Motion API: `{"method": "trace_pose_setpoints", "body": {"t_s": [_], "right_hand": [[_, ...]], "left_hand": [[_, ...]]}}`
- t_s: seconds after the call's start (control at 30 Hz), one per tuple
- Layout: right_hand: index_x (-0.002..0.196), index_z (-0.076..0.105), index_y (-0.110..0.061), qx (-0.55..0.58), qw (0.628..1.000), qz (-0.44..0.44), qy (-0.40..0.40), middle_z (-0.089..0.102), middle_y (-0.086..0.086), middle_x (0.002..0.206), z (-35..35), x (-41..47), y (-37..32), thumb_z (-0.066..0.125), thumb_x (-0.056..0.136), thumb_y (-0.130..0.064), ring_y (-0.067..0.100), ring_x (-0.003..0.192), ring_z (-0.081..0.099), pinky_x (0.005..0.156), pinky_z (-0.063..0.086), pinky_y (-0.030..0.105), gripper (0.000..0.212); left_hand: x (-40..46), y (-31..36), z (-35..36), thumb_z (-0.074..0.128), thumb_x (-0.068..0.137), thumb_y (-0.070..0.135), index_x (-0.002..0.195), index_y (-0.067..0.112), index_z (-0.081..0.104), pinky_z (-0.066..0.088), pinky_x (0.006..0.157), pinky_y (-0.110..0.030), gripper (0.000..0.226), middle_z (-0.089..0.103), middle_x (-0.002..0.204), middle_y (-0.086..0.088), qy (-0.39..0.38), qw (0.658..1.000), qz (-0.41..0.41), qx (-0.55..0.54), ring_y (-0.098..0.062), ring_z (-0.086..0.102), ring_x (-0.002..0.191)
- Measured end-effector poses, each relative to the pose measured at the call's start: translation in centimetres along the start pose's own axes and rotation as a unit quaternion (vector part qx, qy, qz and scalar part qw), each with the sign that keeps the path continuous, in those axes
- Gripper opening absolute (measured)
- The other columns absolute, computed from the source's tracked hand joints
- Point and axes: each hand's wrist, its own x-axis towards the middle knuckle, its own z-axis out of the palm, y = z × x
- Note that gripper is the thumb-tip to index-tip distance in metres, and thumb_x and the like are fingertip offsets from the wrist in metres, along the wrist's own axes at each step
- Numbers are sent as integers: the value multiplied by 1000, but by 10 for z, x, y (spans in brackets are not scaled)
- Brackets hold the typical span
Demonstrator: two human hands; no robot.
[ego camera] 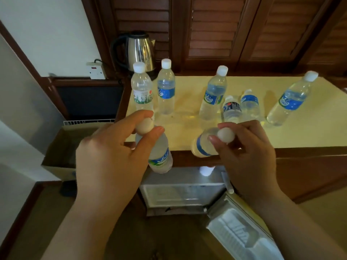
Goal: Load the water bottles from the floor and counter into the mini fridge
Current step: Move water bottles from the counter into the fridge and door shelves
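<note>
My left hand [112,152] grips a water bottle [159,156] by its white cap, and the bottle hangs in front of the counter edge. My right hand [247,151] holds a second bottle [202,145] by its cap, tilted over the counter's front edge. Several more bottles stand upright on the cream counter [281,132], among them one at the far left [142,91] and one at the far right [289,102]. Below the counter the mini fridge [182,194] is open, its door [242,233] swung out to the right.
A steel kettle [139,51] stands at the counter's back left, by a wall socket [96,70]. A cardboard box [62,154] sits on the floor to the left of the fridge. Dark louvred wooden doors [216,29] rise behind the counter.
</note>
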Motion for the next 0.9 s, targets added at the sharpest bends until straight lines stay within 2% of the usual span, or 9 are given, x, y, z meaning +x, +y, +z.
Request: {"method": "trace_pose_setpoints", "body": {"t_s": [0.13,0.23,0.3,0.37,0.47,0.6,0.7,0.83,0.9], "right_hand": [[106,74,-15,29,999,24,-16,59,-1,96,-29,-42,-1,76,86,-34,6,81,56,72,44,7,28],[106,71,-22,57,995,49,-69,60,-7,97,-31,-85,10,70,87,-41,5,86,59,71,48,11,27],[107,70,-27,74,988,82,-111,58,-9,97,-23,-118,26,70,87,-44,8,84,59,67,51,19,26],[106,66,-37,86,974,130,-166,54,-16,97,-8,-153,46,69,86,-49,9,85,59,67,54,22,24],[105,63,-43,70,954,188,-222,53,-22,99,22,-204,80,73,86,-48,3,92,59,70,57,21,22],[99,72,-33,69,939,213,-261,55,-18,99,71,-256,128,79,85,-33,4,89,61,71,52,17,15],[95,75,-27,58,935,223,-271,55,-17,98,117,-292,170,82,83,-26,1,89,61,71,47,9,15],[96,72,-32,31,926,256,-276,51,-21,97,179,-336,228,81,86,-29,-1,86,59,66,43,8,14],[95,69,-37,32,920,271,-281,50,-22,98,205,-353,255,79,88,-28,2,89,58,69,40,9,15]], "left_hand": [[-63,15,-4,54,95,68,130,47,61,62,68,-37,41,71,108,13,-26,999,-38,-3,-6,68,86],[-113,18,9,58,95,63,132,34,67,62,66,-32,48,71,109,11,-50,997,-53,17,-5,69,88],[-147,13,25,69,94,52,126,23,73,60,62,-30,44,72,99,7,-56,997,-55,24,-7,69,80],[-179,4,45,75,90,47,120,22,77,58,56,-29,39,71,87,7,-76,994,-69,34,-7,68,71],[-224,-15,78,76,89,49,115,34,78,57,54,-26,30,69,80,13,-102,985,-140,19,-3,67,66],[-271,-56,132,76,79,54,105,58,70,56,53,-27,27,63,69,16,-163,960,-226,26,-1,63,62],[-301,-98,186,72,80,59,93,76,56,57,59,-27,27,67,75,19,-191,945,-266,8,-2,66,67],[-332,-147,259,72,87,53,90,74,57,58,63,-32,27,72,83,24,-170,941,-293,-9,-1,68,76],[-346,-171,292,70,89,53,104,64,60,59,63,-37,21,73,83,20,-153,942,-299,-12,-2,68,76]]}}
